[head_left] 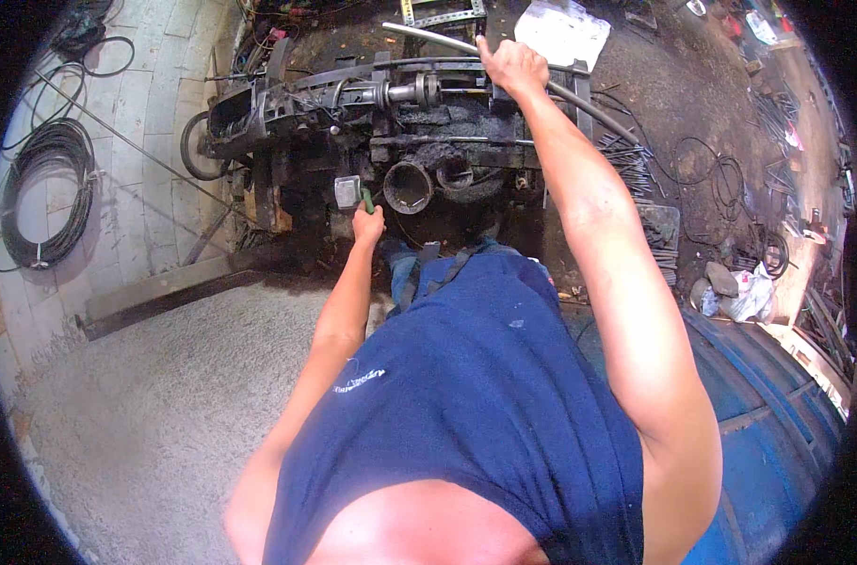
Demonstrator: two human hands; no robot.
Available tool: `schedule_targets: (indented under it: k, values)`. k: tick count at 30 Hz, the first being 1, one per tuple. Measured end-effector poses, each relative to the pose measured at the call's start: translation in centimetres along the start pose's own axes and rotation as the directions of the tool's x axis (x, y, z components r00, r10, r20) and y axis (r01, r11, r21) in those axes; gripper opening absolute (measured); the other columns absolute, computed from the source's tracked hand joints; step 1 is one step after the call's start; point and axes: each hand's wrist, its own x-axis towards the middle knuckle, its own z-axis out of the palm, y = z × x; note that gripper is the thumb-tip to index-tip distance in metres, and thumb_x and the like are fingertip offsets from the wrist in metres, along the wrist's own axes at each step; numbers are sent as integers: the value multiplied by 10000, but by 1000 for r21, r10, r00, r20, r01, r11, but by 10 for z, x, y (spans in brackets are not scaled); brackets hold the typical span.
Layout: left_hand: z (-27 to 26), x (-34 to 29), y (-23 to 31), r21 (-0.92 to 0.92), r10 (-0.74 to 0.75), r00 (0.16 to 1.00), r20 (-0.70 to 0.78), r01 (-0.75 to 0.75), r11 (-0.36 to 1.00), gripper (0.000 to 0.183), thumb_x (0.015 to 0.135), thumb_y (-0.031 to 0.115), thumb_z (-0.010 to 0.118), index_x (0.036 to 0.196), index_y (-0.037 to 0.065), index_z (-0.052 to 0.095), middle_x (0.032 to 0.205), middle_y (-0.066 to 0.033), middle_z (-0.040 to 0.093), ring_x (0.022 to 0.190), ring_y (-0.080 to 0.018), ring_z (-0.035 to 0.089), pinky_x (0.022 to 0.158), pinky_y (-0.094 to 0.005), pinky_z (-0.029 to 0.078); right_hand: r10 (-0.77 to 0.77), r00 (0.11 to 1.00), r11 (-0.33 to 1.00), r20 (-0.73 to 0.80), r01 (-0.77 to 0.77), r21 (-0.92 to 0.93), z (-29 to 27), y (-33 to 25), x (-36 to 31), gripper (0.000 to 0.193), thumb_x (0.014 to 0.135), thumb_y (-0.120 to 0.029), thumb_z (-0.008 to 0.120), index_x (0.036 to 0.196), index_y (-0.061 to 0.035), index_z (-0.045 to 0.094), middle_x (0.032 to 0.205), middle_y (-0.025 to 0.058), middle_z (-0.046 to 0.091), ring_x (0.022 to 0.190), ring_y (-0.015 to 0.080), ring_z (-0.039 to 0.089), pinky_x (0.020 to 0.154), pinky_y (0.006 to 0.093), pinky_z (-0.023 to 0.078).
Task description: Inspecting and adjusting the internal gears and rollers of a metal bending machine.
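My right hand [513, 68] is stretched far ahead, closed around a long grey metal bar [589, 105] that slants over a dark, greasy machine [353, 94]. The bar's left end sticks out past my thumb above the machine. Lower and to the left, my left hand [368, 226] is closed on a green handle [367, 200]. Just beside that handle is a small pale grey box [348, 191] at the machine's near side. Right of the handle, a round open metal tube [409, 186] faces me. What the green handle connects to is hidden.
A coil of black cable [47, 193] hangs at the left. Several thin metal rods [626, 160] lie right of the machine. Nearer me are blue ribbed metal [768, 405] at the right and a rough grey surface [184, 395] at the left. White bags [751, 292] sit farther right.
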Motion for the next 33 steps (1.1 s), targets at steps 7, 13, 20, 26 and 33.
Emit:
schedule_targets:
  k: [7,13,20,26,33]
  values:
    - [0,-5,5,35,32,999,-6,-31,999,349,869,221,601,1146,10,587,699,-134,672,561,-243,672,579,-390,546,16,1000,1000,12,-15,-8,-3,2,-1,701,917,-636,374,936,-39,743,955,213,706,954,360,678,872,435,503]
    - [0,-1,-1,-9,16,1000,-1,-16,1000,373,859,221,592,1169,14,580,691,-138,670,560,-251,673,580,-393,549,12,1000,1000,22,-12,2,-1,0,1,694,922,-628,377,930,-38,743,954,212,706,950,354,680,867,432,506]
    - [-2,-15,17,45,47,998,-34,-45,998,415,861,223,590,1213,6,563,703,-153,674,565,-252,675,588,-391,548,18,1000,1000,0,-18,-13,4,8,2,686,920,-628,384,937,-43,743,966,212,705,957,363,677,850,445,512]
    - [-3,-9,8,30,8,1000,-23,-7,1000,421,870,225,596,1220,-8,559,720,-160,679,580,-256,680,602,-392,548,25,1000,1000,13,-25,-6,4,5,5,697,917,-636,381,952,-40,741,975,208,706,972,374,671,858,451,508]
    - [-2,-8,8,66,23,1000,-12,-23,998,425,867,240,607,1209,-8,567,728,-162,683,583,-252,683,604,-385,546,54,998,999,40,-53,-7,-3,5,2,705,915,-642,377,965,-40,739,998,204,703,988,371,665,878,440,502]
